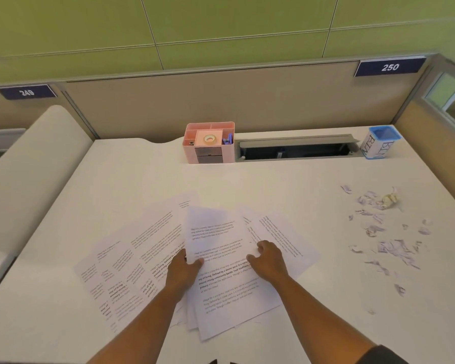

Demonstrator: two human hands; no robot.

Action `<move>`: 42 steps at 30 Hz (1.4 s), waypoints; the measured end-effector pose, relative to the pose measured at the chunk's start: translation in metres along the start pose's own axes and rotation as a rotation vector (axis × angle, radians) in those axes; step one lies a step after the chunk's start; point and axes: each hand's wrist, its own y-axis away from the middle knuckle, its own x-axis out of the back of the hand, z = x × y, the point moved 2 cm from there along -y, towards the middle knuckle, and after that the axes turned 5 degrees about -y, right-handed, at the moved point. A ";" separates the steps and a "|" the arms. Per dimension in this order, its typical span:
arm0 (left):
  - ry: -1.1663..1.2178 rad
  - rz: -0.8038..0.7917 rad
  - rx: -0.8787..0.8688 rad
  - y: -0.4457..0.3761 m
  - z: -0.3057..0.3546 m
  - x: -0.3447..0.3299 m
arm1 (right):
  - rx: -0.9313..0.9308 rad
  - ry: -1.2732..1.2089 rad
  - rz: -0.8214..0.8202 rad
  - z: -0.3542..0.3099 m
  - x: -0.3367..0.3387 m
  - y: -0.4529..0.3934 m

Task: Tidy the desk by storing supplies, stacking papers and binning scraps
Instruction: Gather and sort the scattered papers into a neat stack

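obs: printed papers (216,258) fanned loose across the near middle of the bench (286,185), several sheets overlapping at odd angles. my left hand (183,269) has its thumb over the left edge of the top sheet, fingers tucked under, gripping it. my right hand (267,258) lies on top of the same sheet with fingers curled down onto the paper, pressing rather than holding.

scraps (386,232) scattered well apart to the right, with a crumpled ball (390,199) at their far end. blue bin (381,141) at the far right corner. pink organiser (209,141) at the back centre, tape and a stapler already in it.

step, as i judge it: gathering sheets into one stack; scraps not yet binned.

risks: lower sheets lie skewed, so pulling the top one could drag them further out or off the near edge. squaring too hard may crease corners. a wide sweep right could scatter scraps.
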 end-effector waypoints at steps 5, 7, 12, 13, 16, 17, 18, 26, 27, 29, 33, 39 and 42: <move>0.050 0.005 0.003 0.000 0.000 -0.004 | -0.171 -0.112 0.363 0.008 0.019 0.002; 0.093 -0.004 0.015 0.000 -0.001 -0.004 | -0.342 -0.176 0.442 0.011 0.028 0.001; 0.165 0.009 0.029 -0.002 -0.005 -0.001 | -0.511 -0.263 0.470 0.019 0.041 -0.006; 0.179 0.014 0.040 -0.002 -0.007 0.000 | -0.512 -0.276 0.470 0.020 0.042 -0.008; 0.223 0.022 0.074 -0.003 -0.010 0.001 | -0.530 -0.302 0.471 0.019 0.044 -0.012; 0.232 0.025 0.084 -0.003 -0.011 0.001 | -0.530 -0.303 0.467 0.018 0.044 -0.013; 0.238 0.029 0.092 -0.004 -0.012 0.002 | -0.524 -0.301 0.459 0.017 0.044 -0.013; 0.290 0.047 0.093 -0.005 -0.016 0.009 | -0.475 -0.258 0.411 0.013 0.047 -0.017; 0.300 0.048 0.101 -0.005 -0.017 0.010 | -0.463 -0.246 0.409 0.013 0.048 -0.018; 0.310 0.042 0.118 -0.006 -0.019 0.011 | -0.425 -0.221 0.417 0.011 0.050 -0.021; 0.344 0.034 0.152 -0.007 -0.022 0.012 | -0.375 -0.206 0.389 0.009 0.056 -0.030; 0.358 0.037 0.171 -0.009 -0.020 0.012 | -0.517 -0.290 0.433 0.011 0.066 -0.040; 0.385 0.017 0.173 -0.011 -0.018 0.012 | -0.568 -0.462 0.476 0.017 0.068 -0.042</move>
